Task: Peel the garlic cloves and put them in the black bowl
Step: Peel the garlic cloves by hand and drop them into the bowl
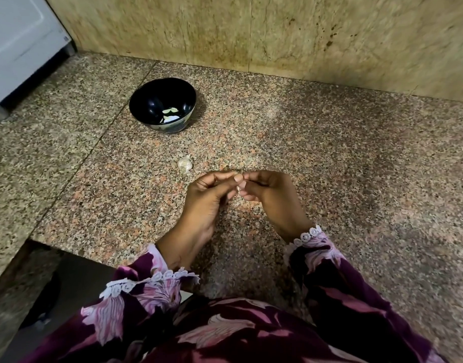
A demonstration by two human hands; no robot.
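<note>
Both hands met fingertip to fingertip above the granite counter (330, 153), the left hand (209, 197) and right hand (272, 197) pinching 1 garlic clove (238, 191) between curled fingers. The clove was mostly hidden, so its long axis could not be told. Beyond the fingertips lay a garlic piece (185, 164) and, farther off, the black bowl (146, 106).

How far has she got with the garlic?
A few peeled cloves already lie in the black bowl. Left hand and right hand pinch something small between them, presumably a clove being peeled. One garlic piece waits on the counter.
</note>
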